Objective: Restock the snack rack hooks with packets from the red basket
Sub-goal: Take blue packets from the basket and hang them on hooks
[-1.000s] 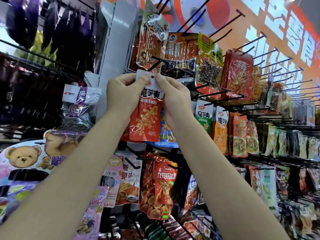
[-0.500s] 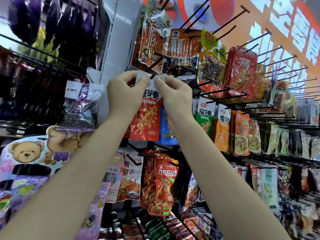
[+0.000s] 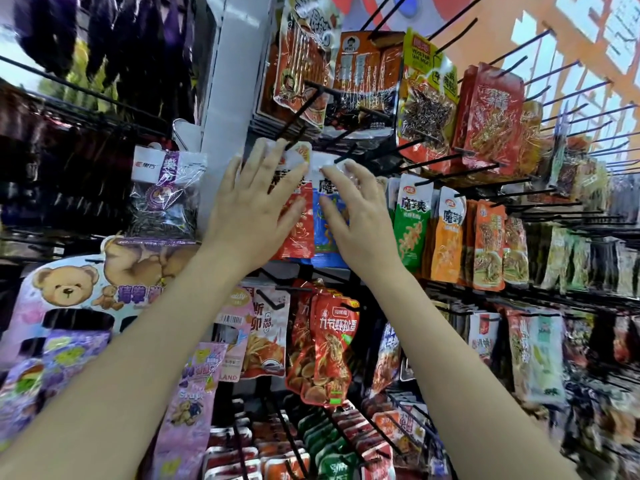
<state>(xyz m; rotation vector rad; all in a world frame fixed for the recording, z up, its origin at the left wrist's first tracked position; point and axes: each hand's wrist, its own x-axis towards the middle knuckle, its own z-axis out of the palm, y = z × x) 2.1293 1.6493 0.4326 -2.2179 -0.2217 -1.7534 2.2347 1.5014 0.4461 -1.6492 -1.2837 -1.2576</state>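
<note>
Hands meet at the middle of the snack rack (image 3: 498, 299), both raised against the packets hanging there. The left hand (image 3: 252, 209) lies flat with its fingers straight and spread, the tips pressing the white top of a red packet (image 3: 294, 223) that hangs from a black hook (image 3: 298, 112) in the rack's near-left column. The right hand (image 3: 356, 216) is just beside it, fingers also straight and loosely fanned, resting on the blue packet (image 3: 325, 230) that hangs touching the red one on its right. Neither hand curls round anything. Motion blur softens the fingertips, so exactly where they touch the packet tops is hard to tell.

Right of the blue packet hang a green packet (image 3: 412, 230) and then an orange packet (image 3: 446, 244), side by side on the same row. Above the hands hangs a tall pack of reddish sticks (image 3: 301, 64). Below them hangs a red shrimp-print packet (image 3: 329, 355). At far left a clear bag of dark seeds (image 3: 162, 199) hangs above a teddy bear card (image 3: 65, 289).
</note>
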